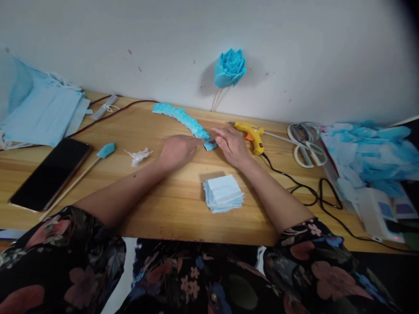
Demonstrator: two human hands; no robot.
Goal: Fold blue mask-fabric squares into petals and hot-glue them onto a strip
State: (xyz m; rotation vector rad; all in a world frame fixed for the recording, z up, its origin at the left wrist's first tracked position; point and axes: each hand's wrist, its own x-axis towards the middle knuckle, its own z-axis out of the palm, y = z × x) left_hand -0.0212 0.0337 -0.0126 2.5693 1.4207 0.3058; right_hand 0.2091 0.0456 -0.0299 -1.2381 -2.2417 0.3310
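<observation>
A curved row of overlapping folded blue fabric pieces (180, 115) lies on the table, running from the wall towards me. My left hand (178, 152) is curled, its index finger stretched to the left side of the nearest folded piece (210, 147). From the other side my right hand (231, 146) has its thumb and fingertips at that same piece. Both sets of fingertips partly cover the end of the row. Below my hands sits a stack of pale blue fabric squares (224, 192). A yellow glue gun (249, 133) lies just right of my right hand.
A blue fabric rose (230, 67) on a stick leans at the wall. Left are face masks (42, 109), a phone (52, 174), a blue-tipped stick (78, 179) and a white scrap (139, 156). Right are scissors (307, 152), a black cord (294, 185) and piled blue fabric petals (373, 150).
</observation>
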